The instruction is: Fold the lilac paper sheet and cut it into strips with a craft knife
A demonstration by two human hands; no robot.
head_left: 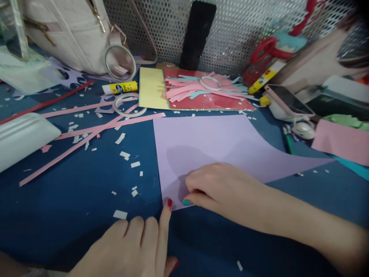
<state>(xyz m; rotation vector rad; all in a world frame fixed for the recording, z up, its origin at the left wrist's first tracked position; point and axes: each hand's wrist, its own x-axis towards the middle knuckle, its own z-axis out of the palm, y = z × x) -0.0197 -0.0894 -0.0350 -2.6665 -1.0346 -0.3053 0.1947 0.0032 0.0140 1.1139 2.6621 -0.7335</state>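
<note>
A sheet of light purple paper [207, 138] lies in front of me, its right side curving up into a long point. My left hand [135, 246] is at the near left corner of the sheet. Its index finger stretches out and presses the tip on that corner, while the other fingers bend and the thumb is partly hidden below. My right hand [219, 186] rests on the paper close to its near edge, fingers curled in and thumb lying along the sheet. Nothing shows inside the curled fingers.
Pink paper strips [95, 130], a tape roll [130, 104] and a glue stick [120, 87] lie left of the sheet. Behind it is a red packet [207, 103] with fringed paper. A phone [198, 34] leans on the mesh. Paper scraps [120, 138] litter the blue table.
</note>
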